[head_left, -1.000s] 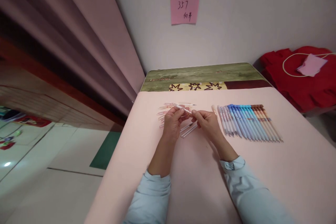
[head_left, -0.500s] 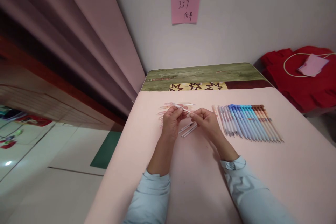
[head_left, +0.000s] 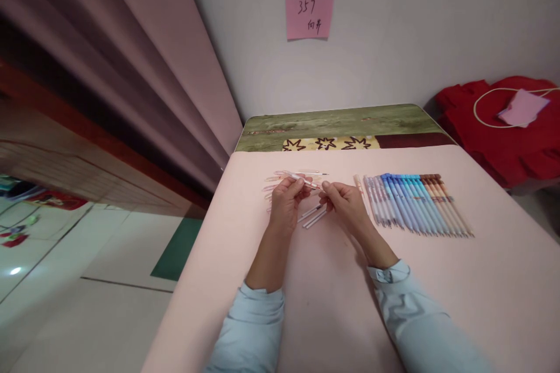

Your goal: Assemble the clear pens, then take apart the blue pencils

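Observation:
My left hand (head_left: pixel 285 203) and my right hand (head_left: pixel 345 201) are both closed on one thin pale pen (head_left: pixel 305 180), held just above the pink table (head_left: pixel 437 280). The left hand pinches its far end and the right hand pinches its near end. Two white pen tubes (head_left: pixel 312 215) lie on the table under and between my hands. A small heap of clear and pink pen parts (head_left: pixel 273 182) lies beyond my left hand. To the right of my right hand lies a neat row of pens (head_left: pixel 413 201) with blue, grey and brown barrels.
A pink paper note (head_left: pixel 310 3) hangs on the grey wall. A green patterned surface (head_left: pixel 332 125) runs behind the table. Red cloth with a pink paper (head_left: pixel 507 122) lies at the right. A mauve curtain (head_left: pixel 144 58) hangs at the left, with the floor below.
My right hand has shifted slightly along the pen toward the left hand; otherwise both hands stay in place holding it.

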The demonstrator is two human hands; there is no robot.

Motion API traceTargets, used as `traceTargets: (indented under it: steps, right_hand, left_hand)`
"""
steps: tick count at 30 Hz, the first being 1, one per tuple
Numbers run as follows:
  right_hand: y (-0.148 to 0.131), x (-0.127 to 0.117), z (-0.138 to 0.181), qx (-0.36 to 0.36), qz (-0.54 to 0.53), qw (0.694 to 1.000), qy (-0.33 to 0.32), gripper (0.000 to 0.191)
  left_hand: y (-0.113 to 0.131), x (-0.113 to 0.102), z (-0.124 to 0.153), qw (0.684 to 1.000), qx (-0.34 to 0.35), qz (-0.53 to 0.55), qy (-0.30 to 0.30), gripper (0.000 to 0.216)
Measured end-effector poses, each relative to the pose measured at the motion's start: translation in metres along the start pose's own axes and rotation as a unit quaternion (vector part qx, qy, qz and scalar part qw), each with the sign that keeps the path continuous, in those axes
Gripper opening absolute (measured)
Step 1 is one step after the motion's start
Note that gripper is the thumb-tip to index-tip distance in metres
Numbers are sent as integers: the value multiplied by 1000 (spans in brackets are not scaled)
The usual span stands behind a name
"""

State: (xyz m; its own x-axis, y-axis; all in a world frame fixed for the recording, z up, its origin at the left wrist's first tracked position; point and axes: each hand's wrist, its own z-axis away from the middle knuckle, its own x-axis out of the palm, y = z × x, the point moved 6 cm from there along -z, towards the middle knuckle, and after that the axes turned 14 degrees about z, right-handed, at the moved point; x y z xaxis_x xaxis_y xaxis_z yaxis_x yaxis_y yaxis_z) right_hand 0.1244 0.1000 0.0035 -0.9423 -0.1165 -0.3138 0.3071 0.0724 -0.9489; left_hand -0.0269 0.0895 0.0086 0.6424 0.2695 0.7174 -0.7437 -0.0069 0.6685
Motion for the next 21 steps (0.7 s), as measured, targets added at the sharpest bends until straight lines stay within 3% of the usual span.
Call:
traceTargets:
  steps: [2,7,13,17,21]
  right_hand:
    - [0,2,0,10,-12,1000,-17,54]
    - [-2,0,0,-3,-6,1000,12,46]
    - [1,3,1,10,-15,999,-29,53]
    - [-2,0,0,-2,-10,1000,6,46]
    - [-2,3,1,-3,-15,1000,-22,45]
  left_hand:
    - [-1,1,0,1000,-5,-1,-3,29]
    - [0,-1,0,1000,1,2,5,31]
    - [0,0,0,1000,-3,-1,-1,28]
    - [1,-2,0,1000,1,-2,7,26]
    - [2,-2,-1,1000,6,-4,8,26]
